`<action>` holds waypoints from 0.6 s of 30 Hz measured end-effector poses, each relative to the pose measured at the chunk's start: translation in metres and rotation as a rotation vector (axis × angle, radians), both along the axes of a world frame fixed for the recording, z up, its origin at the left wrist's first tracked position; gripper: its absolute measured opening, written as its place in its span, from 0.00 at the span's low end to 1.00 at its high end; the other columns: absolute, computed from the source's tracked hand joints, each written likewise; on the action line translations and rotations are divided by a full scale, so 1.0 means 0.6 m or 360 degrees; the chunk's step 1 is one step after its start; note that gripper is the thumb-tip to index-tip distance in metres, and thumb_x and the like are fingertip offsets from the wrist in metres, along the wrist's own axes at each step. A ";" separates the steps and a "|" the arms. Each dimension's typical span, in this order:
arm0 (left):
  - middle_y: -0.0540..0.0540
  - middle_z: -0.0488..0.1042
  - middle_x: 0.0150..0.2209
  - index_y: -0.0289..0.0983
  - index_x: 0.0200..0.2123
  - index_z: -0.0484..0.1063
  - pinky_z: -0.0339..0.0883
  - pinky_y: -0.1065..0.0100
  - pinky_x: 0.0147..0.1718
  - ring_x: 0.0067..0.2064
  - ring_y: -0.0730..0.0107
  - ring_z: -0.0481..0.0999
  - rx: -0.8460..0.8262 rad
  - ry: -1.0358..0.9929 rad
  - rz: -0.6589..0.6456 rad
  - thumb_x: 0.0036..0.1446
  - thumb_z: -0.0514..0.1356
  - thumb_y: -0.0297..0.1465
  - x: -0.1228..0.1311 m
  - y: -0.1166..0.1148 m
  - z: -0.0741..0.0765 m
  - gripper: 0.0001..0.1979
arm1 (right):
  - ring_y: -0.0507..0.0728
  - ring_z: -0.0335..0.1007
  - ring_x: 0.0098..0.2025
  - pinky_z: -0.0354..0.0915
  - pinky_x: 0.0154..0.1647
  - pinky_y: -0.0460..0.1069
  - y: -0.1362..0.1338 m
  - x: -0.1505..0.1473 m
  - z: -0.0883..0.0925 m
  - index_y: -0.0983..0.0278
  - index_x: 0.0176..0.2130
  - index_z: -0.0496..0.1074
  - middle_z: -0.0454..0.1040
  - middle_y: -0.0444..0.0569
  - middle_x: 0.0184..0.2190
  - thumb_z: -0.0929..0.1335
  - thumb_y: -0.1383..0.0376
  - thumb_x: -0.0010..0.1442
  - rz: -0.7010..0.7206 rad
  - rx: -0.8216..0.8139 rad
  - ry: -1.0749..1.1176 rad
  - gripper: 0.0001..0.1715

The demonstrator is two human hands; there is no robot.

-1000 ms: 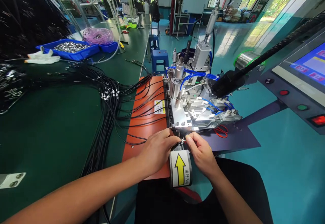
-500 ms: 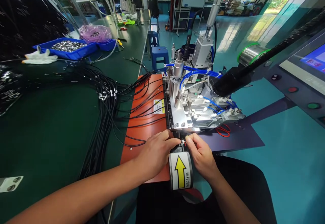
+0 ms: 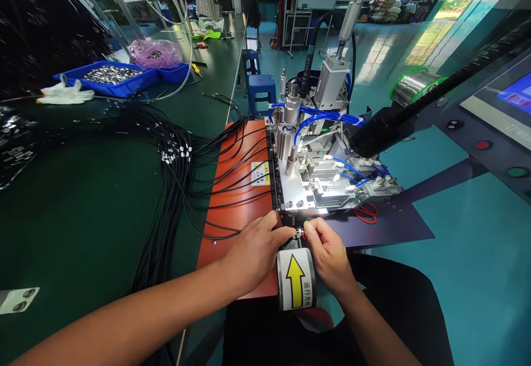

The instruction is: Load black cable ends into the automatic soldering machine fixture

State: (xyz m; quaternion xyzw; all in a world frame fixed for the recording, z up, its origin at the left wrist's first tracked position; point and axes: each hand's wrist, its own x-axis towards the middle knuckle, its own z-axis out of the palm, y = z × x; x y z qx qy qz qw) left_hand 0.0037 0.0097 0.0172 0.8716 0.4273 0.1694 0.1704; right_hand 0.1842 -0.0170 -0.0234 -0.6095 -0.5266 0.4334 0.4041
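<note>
My left hand (image 3: 259, 250) is closed at the near end of the machine's chain track, thumb and fingertips pinched together. A thin black cable (image 3: 222, 235) runs across the orange plate (image 3: 244, 211) and in under this hand. Facing it, my right hand (image 3: 329, 252) pinches by the thumb and index finger. Between the fingertips shows a small metal piece (image 3: 299, 233) with a bit of red beside it; the fingers hide most of it. Just below the hands is a rounded track end (image 3: 296, 280) with a yellow arrow label.
The silver machine (image 3: 319, 156) with blue air tubes rises right beyond my hands. A cable bundle (image 3: 166, 211) lies on the green table at left. Farther back are a blue tray (image 3: 124, 87) of metal parts and a white glove (image 3: 66, 92). Red-handled scissors (image 3: 367, 212) lie right.
Both hands keep nearly the same pinch at the same spot. The view has shifted very slightly; nothing else visibly moved.
</note>
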 end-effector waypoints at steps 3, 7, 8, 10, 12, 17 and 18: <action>0.48 0.66 0.34 0.43 0.43 0.76 0.63 0.70 0.30 0.33 0.69 0.68 0.0031 0.0024 0.0018 0.60 0.56 0.24 0.000 0.000 0.000 0.13 | 0.53 0.60 0.28 0.58 0.31 0.47 -0.002 -0.002 -0.001 0.60 0.29 0.64 0.64 0.41 0.25 0.61 0.51 0.68 -0.0038 0.0016 0.0009 0.20; 0.48 0.66 0.36 0.43 0.43 0.76 0.63 0.70 0.31 0.34 0.69 0.69 0.0044 -0.0020 -0.0011 0.61 0.56 0.25 -0.001 0.000 -0.003 0.12 | 0.54 0.62 0.28 0.58 0.31 0.48 -0.007 -0.005 -0.005 0.60 0.30 0.65 0.66 0.42 0.26 0.62 0.52 0.67 -0.0091 0.0038 0.0030 0.18; 0.48 0.67 0.36 0.43 0.43 0.76 0.63 0.70 0.31 0.35 0.69 0.69 0.0045 -0.0030 -0.0013 0.61 0.56 0.25 -0.001 0.000 -0.003 0.12 | 0.54 0.62 0.29 0.59 0.31 0.48 -0.009 -0.005 -0.006 0.60 0.31 0.66 0.67 0.43 0.26 0.62 0.52 0.67 -0.0101 0.0043 0.0038 0.17; 0.47 0.67 0.37 0.43 0.44 0.75 0.63 0.70 0.32 0.35 0.69 0.69 0.0047 -0.0028 -0.0008 0.61 0.55 0.25 -0.002 -0.001 -0.005 0.13 | 0.55 0.63 0.29 0.59 0.31 0.48 -0.010 -0.007 -0.008 0.60 0.31 0.66 0.68 0.43 0.26 0.63 0.53 0.67 -0.0115 0.0049 0.0045 0.16; 0.47 0.66 0.36 0.44 0.45 0.75 0.63 0.70 0.31 0.35 0.68 0.69 0.0038 0.0001 0.0004 0.62 0.54 0.25 -0.002 -0.002 -0.007 0.13 | 0.54 0.64 0.29 0.60 0.31 0.48 -0.011 -0.007 -0.008 0.60 0.32 0.67 0.68 0.43 0.27 0.62 0.53 0.67 -0.0116 0.0044 0.0041 0.16; 0.47 0.67 0.38 0.44 0.46 0.75 0.65 0.67 0.35 0.38 0.66 0.70 0.0001 0.0055 0.0015 0.64 0.54 0.26 -0.001 -0.003 -0.010 0.13 | 0.54 0.63 0.28 0.59 0.31 0.48 -0.006 -0.007 -0.004 0.60 0.30 0.67 0.68 0.43 0.26 0.63 0.53 0.67 -0.0110 0.0029 0.0033 0.17; 0.47 0.67 0.38 0.44 0.46 0.75 0.65 0.67 0.35 0.38 0.65 0.71 -0.0008 0.0058 0.0011 0.64 0.54 0.27 -0.001 -0.003 -0.010 0.13 | 0.54 0.63 0.28 0.59 0.31 0.48 -0.005 -0.006 -0.003 0.60 0.30 0.67 0.68 0.43 0.26 0.63 0.53 0.67 -0.0107 0.0024 0.0032 0.17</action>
